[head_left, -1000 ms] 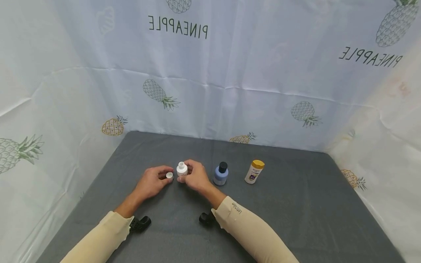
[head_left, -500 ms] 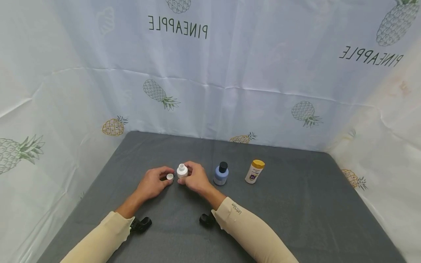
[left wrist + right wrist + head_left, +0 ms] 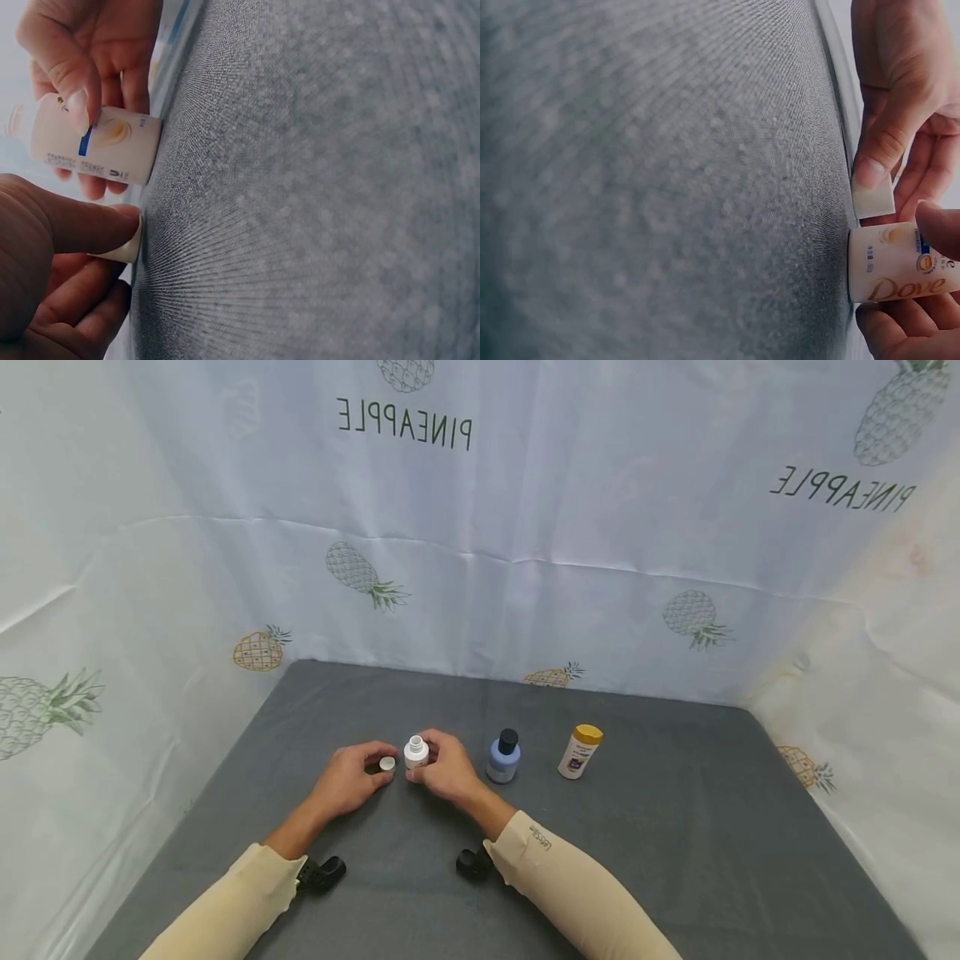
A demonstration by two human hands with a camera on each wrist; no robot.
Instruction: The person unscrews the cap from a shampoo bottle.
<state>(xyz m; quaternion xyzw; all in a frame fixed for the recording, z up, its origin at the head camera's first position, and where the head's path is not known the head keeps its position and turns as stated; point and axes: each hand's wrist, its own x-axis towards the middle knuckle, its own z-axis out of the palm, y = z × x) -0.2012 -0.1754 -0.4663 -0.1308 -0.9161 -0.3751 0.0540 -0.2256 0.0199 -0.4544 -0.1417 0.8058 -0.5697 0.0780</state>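
A small white Dove bottle (image 3: 416,756) stands uncapped on the grey cloth, its open neck facing up in the head view. My right hand (image 3: 452,768) grips its body, with the thumb on the near side and fingers behind. Just left of it, my left hand (image 3: 347,780) pinches a small white cap (image 3: 387,764) between thumb and fingers. In the left wrist view, the cap (image 3: 129,249) sits at cloth level, apart from the bottle (image 3: 131,150). Dove lettering shows on the bottle (image 3: 870,262) in the right wrist view.
Right of my right hand stands a blue bottle (image 3: 503,760) with a black cap. Farther right is a white bottle (image 3: 576,757) with a yellow cap. Grey cloth (image 3: 675,827) covers the table, and a pineapple-print curtain (image 3: 480,527) hangs behind and at both sides.
The white bottle and my right hand have shifted very slightly down in the head view over the last second. My left hand and the cap stay nearly still.
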